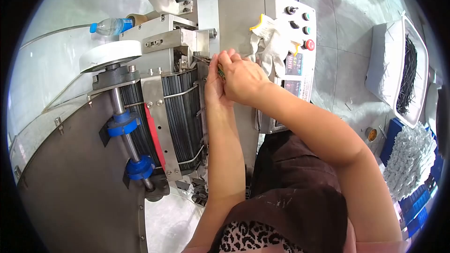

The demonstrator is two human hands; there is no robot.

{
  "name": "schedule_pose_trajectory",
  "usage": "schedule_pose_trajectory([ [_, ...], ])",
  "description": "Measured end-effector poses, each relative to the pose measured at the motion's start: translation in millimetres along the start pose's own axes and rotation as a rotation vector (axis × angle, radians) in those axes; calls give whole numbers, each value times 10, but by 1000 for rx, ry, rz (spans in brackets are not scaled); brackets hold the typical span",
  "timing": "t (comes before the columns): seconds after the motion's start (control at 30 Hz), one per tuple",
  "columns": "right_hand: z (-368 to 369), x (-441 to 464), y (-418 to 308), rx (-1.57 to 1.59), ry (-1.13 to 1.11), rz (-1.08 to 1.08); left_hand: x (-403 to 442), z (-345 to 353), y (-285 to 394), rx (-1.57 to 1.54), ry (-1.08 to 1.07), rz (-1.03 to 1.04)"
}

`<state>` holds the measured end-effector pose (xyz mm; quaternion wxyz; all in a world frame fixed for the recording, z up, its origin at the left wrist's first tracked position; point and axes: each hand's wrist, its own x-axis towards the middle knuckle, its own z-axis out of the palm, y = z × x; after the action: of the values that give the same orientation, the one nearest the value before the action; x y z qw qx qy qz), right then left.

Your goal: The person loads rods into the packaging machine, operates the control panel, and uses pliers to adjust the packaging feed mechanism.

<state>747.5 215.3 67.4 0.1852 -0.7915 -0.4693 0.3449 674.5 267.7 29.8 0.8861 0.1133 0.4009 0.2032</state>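
Observation:
My right hand is closed around a slim metal tool with a patch of green near its grip; its exact kind is mostly hidden by my fingers. My left hand is pressed up against the right one, its fingers closed at the same tool. The tool's tip points left into the metal guide block of the machine. Just below the block, a stack of dark thin strips stands in the machine's feed channel. White work gloves with yellow cuffs lie on the machine's top, right of my hands.
A control panel with buttons, a red knob and lit displays is at the right. A water bottle lies at the left, behind a white handwheel. On the floor stand a white bin of dark strips and a pile of light pieces.

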Motion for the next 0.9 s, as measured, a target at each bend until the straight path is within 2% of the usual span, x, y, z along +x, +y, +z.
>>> schedule_pose_trajectory([
  [0.1,-98,-11,-42,8,-60,104,162,-98,-50,-136,28,29],
  [0.17,-134,65,37,26,-89,144,256,-166,-119,-212,-41,60],
  [0.23,-143,128,108,-31,-297,129,193,-46,-152,-72,54,174],
  [0.3,-64,177,149,-31,-258,193,196,22,-97,-31,83,151],
  [0.37,-7,233,166,-70,-225,188,182,146,-37,203,233,94],
  [0.4,-10,258,167,-65,-243,198,217,178,-34,199,265,107],
  [0.57,6,86,215,-19,-170,206,197,139,-170,393,199,249],
  [0.63,-13,25,208,-11,-130,246,135,109,-157,460,257,195],
  [0.67,-53,50,195,9,-205,259,104,120,-131,464,255,198],
  [0.73,-102,84,190,21,-212,224,17,205,-52,526,365,52],
  [0.83,-92,162,225,52,-269,179,-18,174,-10,428,274,42],
  [0.9,-51,232,230,143,-345,196,46,104,-12,447,310,79],
])
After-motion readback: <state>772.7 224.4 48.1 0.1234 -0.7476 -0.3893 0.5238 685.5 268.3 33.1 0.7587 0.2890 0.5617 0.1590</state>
